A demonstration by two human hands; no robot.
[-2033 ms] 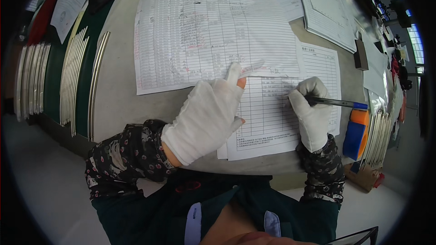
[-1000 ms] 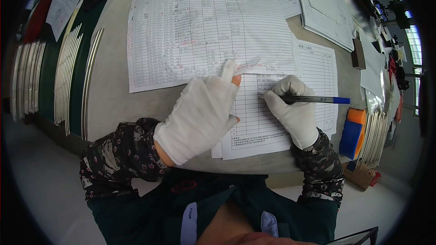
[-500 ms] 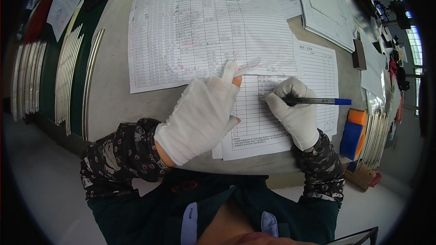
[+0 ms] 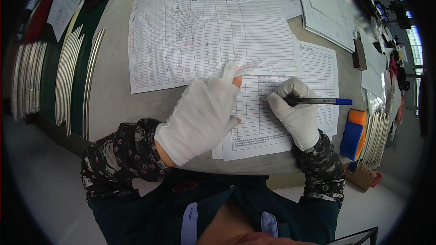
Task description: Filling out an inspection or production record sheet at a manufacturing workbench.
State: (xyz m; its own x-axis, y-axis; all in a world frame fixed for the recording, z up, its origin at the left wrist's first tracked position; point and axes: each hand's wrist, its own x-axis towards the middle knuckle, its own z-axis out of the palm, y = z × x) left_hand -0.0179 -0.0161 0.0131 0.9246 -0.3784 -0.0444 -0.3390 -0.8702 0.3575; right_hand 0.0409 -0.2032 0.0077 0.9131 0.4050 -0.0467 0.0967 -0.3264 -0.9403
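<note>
My left hand point(image 4: 197, 115), in a white glove with some fingertips bare, lies flat across two papers. Its index finger rests at the lower part of a large printed table sheet point(image 4: 181, 31) that carries handwritten marks in black and red. The thumb touches the ruled form point(image 4: 252, 129) beneath, which is partly covered by the sheet and both hands. In my gloved right hand point(image 4: 295, 111), the fingers are closed round a pen point(image 4: 324, 101) with a blue end. The pen's tip meets the form near its middle column.
Bundles of thin metal rods point(image 4: 68, 79) line the left side, and more rods point(image 4: 374, 138) stand at the right. Beside those is a blue and orange block point(image 4: 353, 134). A paper stack point(image 4: 322, 11) and a small dark brown block point(image 4: 359, 54) lie at the far right.
The right hand and pen have shifted very slightly right. My left hand stays in place, and the large sheet has barely moved.
</note>
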